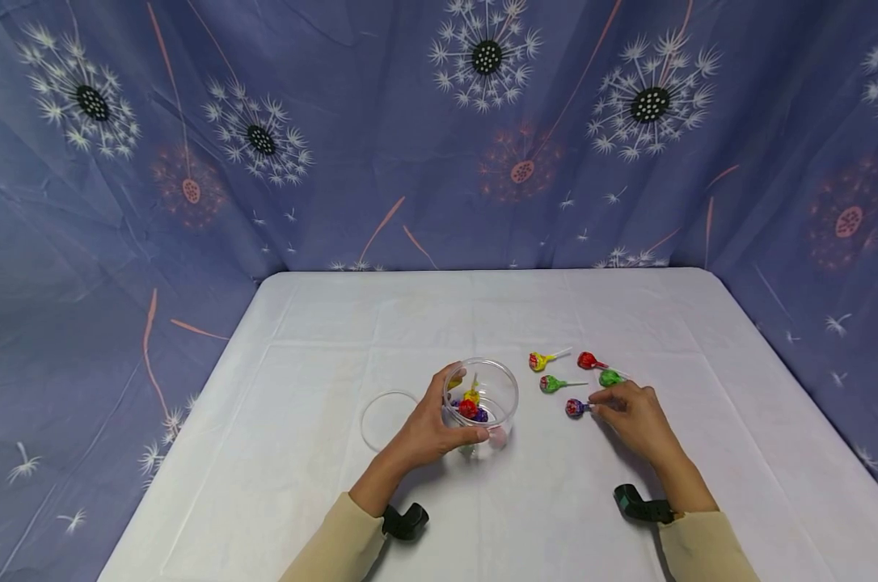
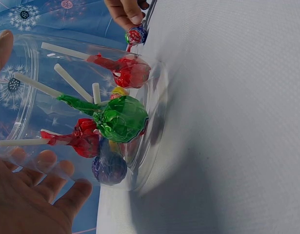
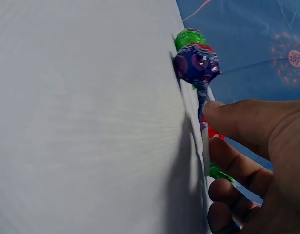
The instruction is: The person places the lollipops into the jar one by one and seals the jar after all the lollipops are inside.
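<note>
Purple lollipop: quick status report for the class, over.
Left hand holding clear container; right hand pinching purple lollipop by its stick. Lollipop outside container. Nothing seen between the two.

In my head view I count five lollipops right of centre: two green, one yellow, one red, one purple. Near the centre I see one clear jar and one clear ring. In the left wrist view, the jar holds at least five: two red, one green, one yellow, one purple; exactly I cannot tell. In the lower half are two hands and two black wrist devices.
</note>
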The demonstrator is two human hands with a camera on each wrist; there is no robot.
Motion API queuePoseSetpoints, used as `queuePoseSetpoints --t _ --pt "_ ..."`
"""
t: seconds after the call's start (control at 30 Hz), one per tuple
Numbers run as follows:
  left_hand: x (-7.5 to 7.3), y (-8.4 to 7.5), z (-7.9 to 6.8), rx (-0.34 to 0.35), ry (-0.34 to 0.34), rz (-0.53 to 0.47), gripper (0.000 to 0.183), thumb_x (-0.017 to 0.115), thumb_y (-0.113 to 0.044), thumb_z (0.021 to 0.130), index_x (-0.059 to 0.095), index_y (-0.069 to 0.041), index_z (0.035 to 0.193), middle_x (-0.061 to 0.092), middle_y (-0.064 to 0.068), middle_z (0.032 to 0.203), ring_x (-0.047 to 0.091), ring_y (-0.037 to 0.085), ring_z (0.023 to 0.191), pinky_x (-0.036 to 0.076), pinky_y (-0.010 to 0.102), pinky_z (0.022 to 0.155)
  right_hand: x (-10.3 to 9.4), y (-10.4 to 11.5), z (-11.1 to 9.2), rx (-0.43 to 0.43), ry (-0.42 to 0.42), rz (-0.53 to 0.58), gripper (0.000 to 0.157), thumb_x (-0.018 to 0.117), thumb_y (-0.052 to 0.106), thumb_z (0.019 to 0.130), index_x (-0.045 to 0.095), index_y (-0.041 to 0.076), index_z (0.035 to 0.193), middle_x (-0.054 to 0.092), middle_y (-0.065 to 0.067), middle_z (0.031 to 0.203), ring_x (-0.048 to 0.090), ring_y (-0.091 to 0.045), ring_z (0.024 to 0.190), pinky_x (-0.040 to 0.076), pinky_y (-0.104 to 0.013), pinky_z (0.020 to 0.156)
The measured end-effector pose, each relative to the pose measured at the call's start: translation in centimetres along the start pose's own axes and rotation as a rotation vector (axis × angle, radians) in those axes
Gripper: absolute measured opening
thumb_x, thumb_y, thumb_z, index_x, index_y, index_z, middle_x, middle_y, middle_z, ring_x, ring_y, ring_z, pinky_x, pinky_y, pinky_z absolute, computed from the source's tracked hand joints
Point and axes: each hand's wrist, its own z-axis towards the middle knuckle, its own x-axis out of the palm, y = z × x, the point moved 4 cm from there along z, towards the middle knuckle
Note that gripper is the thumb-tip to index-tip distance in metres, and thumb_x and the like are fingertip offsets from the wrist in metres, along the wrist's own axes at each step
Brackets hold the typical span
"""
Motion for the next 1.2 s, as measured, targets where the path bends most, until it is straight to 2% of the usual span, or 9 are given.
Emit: queuePoseSetpoints --t 0.5,0.73,0.93,1.2 --pt "0.0 0.0 0.0 -0.007 -0.001 -0.006 0.097 0.078 -0.049 0.071 0.018 -0.035 0.146 0.032 -0.001 0.152 0.034 0.028 0.138 0.025 0.054 0.113 0.7 -1.0 -0.3 -0.001 0.029 -0.012 0.012 0.067 0.006 0.082 0.073 0.008 0.091 0.059 -0.014 0.101 0.039 -0.023 0.092 0.031 -0.033 0.072" --pt "0.0 0.0 -0.1 -0.015 -0.004 0.0 0.097 0.078 -0.049 0.071 0.018 -0.037 0.146 0.032 -0.003 0.152 0.034 0.027 0.138 0.025 0.054 0.113 0.7 -0.7 -0.5 -0.036 0.021 -0.021 0.008 0.069 0.008 0.082 0.073 0.009 0.088 0.06 -0.01 0.095 0.039 -0.022 0.089 0.029 -0.031 0.07" --pt "0.0 0.0 -0.1 -0.012 -0.006 0.002 0.097 0.078 -0.048 0.072 0.018 -0.034 0.147 0.031 -0.002 0.152 0.034 0.028 0.138 0.025 0.055 0.113 0.3 0.1 -0.6 -0.037 0.019 -0.004 0.009 0.067 0.011 0.085 0.071 0.011 0.094 0.06 -0.009 0.096 0.041 -0.02 0.087 0.031 -0.03 0.069" --pt "0.0 0.0 0.0 -0.01 -0.007 0.001 0.097 0.078 -0.047 0.072 0.018 -0.033 0.147 0.032 -0.002 0.152 0.033 0.027 0.139 0.024 0.055 0.113 -0.9 2.4 -0.5 -0.088 -0.058 0.041 0.009 0.067 0.021 0.088 0.071 0.014 0.092 0.056 0.0 0.083 0.038 -0.014 0.083 0.032 -0.025 0.066"
